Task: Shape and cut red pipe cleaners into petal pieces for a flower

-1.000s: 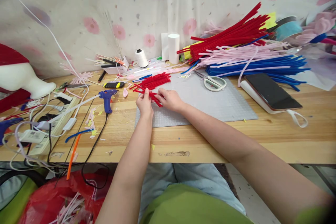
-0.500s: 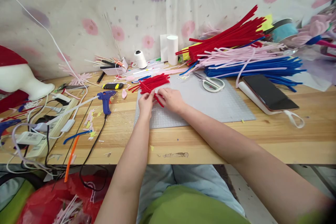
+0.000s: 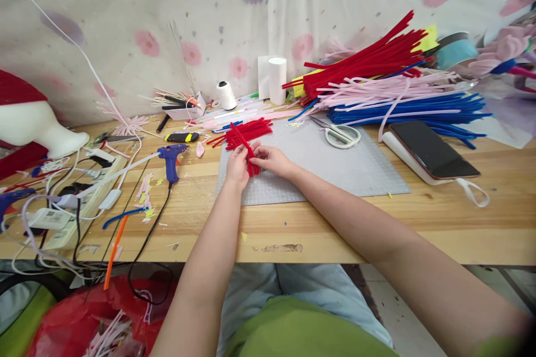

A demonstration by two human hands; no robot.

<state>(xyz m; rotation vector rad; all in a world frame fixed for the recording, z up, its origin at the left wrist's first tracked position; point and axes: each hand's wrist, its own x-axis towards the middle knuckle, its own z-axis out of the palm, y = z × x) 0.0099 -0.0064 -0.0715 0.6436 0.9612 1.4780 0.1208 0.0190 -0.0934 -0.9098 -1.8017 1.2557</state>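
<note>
Between my hands is a small bunch of red pipe cleaners [image 3: 252, 163], standing tilted over the grey cutting mat [image 3: 301, 173]. My left hand [image 3: 238, 166] is closed around its left side. From the right, the fingers of my right hand [image 3: 270, 159] pinch the same red strands. Just behind them lies a pile of short red pipe cleaners [image 3: 257, 129] at the mat's far left edge. White-handled scissors [image 3: 341, 136] rest on the mat to the right of the pile.
Long red [image 3: 364, 58], pink and blue pipe cleaner bundles [image 3: 410, 109] lie at the back right, beside a phone [image 3: 435, 148]. A blue glue gun [image 3: 170, 162], a utility knife [image 3: 181, 137] and a power strip [image 3: 87, 201] with tangled cords occupy the left.
The red strands in my hands now stand more upright, with more of them showing between my fingers. Both hands have shifted only slightly. The view has moved a little.
</note>
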